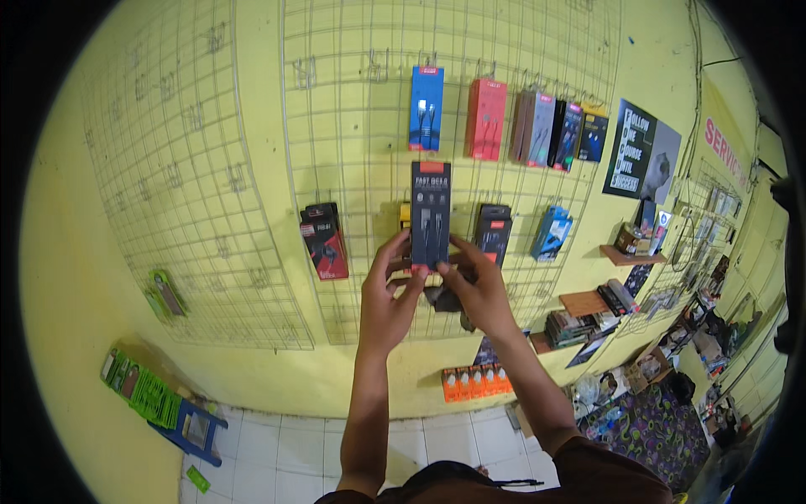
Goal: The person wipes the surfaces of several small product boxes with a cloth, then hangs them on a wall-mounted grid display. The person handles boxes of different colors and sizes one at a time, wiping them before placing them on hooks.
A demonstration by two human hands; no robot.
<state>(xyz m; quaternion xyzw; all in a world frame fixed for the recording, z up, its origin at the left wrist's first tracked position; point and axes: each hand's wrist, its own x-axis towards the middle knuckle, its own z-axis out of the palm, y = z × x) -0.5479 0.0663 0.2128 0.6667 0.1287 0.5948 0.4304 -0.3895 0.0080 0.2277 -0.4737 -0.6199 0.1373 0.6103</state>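
Note:
A slim black cable box (431, 208) with an orange-red top band stands upright between my hands, in front of the wire grid panel (352, 160). My left hand (386, 296) grips its lower left side, thumb at the bottom edge. On the lower right side, my right hand (483, 293) holds it too. A dark crumpled cloth (446, 300) hangs under my right palm; whether the fingers grip it cannot be told. Behind the box, a yellow package (404, 215) is mostly hidden. To its right hangs a black box (495, 230), partly covered by my right hand.
Above hang blue (426, 110) and red (487, 120) cable boxes, with several more to the right. A black-and-red box (325, 242) hangs left, a light-blue one (553, 234) right. Orange packages (476, 383) hang low. A blue stool (192, 431) bearing green packs (141, 387) stands lower left.

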